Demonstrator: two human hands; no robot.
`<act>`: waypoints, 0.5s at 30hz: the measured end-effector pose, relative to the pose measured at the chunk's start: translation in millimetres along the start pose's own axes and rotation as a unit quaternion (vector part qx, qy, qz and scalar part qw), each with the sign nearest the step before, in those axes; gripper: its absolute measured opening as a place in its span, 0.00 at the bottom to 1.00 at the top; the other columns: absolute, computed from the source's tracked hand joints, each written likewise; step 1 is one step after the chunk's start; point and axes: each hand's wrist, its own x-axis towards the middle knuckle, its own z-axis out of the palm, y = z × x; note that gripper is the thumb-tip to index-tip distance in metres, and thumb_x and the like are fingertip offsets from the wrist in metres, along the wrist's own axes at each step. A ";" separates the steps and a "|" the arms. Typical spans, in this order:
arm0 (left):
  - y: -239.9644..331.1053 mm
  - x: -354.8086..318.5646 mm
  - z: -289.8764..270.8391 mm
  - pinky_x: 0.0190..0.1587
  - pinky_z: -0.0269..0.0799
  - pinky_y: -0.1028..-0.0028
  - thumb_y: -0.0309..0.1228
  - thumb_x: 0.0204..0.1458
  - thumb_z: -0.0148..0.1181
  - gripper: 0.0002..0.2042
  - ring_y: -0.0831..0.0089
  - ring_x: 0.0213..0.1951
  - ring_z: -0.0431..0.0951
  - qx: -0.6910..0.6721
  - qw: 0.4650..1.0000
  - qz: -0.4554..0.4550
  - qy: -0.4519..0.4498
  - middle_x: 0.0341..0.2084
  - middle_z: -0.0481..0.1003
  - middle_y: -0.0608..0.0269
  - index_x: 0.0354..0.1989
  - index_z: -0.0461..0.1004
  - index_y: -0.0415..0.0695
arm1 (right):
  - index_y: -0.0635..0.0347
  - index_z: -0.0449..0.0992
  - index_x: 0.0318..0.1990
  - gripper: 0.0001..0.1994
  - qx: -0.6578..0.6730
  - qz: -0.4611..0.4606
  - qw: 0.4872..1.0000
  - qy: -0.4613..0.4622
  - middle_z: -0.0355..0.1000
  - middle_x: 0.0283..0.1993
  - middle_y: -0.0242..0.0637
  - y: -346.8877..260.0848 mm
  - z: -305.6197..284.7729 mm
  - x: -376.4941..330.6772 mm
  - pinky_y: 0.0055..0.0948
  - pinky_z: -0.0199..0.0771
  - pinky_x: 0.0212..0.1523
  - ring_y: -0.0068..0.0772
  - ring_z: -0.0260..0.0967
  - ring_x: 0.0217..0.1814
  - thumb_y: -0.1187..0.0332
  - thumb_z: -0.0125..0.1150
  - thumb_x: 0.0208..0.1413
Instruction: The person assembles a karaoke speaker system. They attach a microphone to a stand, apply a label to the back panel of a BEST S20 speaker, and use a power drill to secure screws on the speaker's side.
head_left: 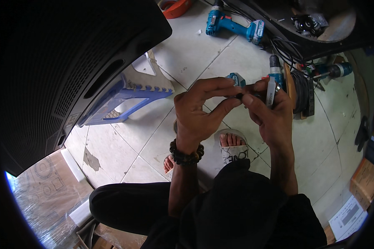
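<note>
My left hand point(199, 110), with a beaded bracelet at the wrist, pinches a small black piece point(239, 96) between thumb and fingertips. Facing it, my right hand point(276, 116) is closed around a small dark object, mostly covered by the fingers. A narrow white tag point(271, 93) sticks up between those fingers, and a shiny metal bit point(277, 88) shows beside it. The fingertips of both hands meet around the black piece; its exact kind cannot be made out.
Left stands a large black slotted casing point(83, 83) above a blue-and-white plastic stool point(129, 101). A teal cordless drill point(234, 27) lies ahead on the tiles. More drills point(275, 68), cables and a wound black cord point(300, 93) are at right. A wrapped carton point(50, 182) sits lower left.
</note>
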 end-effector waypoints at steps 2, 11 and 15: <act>2.8 1.0 -1.9 0.47 0.80 0.73 0.15 0.45 0.69 0.21 0.66 0.43 0.83 0.010 1.000 0.009 -0.008 0.36 0.81 0.48 0.48 0.70 0.31 | 0.64 0.73 0.41 0.11 0.024 0.001 1.000 -0.007 0.76 0.33 0.34 0.5 0.7 -0.8 0.14 0.53 0.18 0.10 0.60 0.21 0.73 0.69 0.53; 13.2 0.0 -13.0 0.40 0.78 0.76 0.19 0.43 0.71 0.13 0.70 0.37 0.84 0.013 0.999 -0.051 -0.010 0.34 0.83 0.59 0.39 0.81 0.40 | 0.64 0.71 0.43 0.13 0.158 0.055 0.985 -0.047 0.77 0.32 0.36 9.9 1.8 0.8 0.15 0.52 0.17 0.10 0.59 0.20 0.75 0.69 0.52; 8.4 -1.2 -17.3 0.37 0.78 0.76 0.16 0.43 0.70 0.10 0.70 0.35 0.84 0.010 0.999 -0.036 -0.013 0.33 0.83 0.58 0.36 0.82 0.39 | 0.63 0.71 0.45 0.12 0.093 0.048 0.994 -0.022 0.77 0.35 0.38 16.4 8.5 -1.2 0.14 0.50 0.17 0.10 0.57 0.19 0.78 0.64 0.54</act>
